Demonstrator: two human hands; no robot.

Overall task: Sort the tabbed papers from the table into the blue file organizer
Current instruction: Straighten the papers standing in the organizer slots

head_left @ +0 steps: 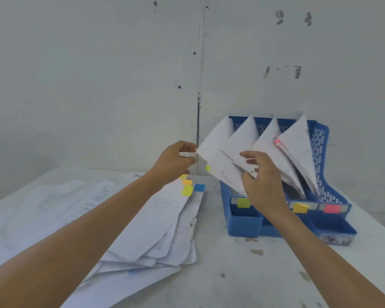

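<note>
Left hand (176, 161) pinches the paper (218, 150); right hand (261, 183) seemingly grips it too — wrist hiding an organizer (244, 225) label.

One organizer (244, 225), perhaps four filed bundles (295, 138)

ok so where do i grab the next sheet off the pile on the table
Pinch its far right corner, beside the coloured tabs, coming in from the right. The pile lies flat on the table, but its sheets are fanned out along that edge. Each one sticks out a little, so a thumb can probably slip under just one.
</note>
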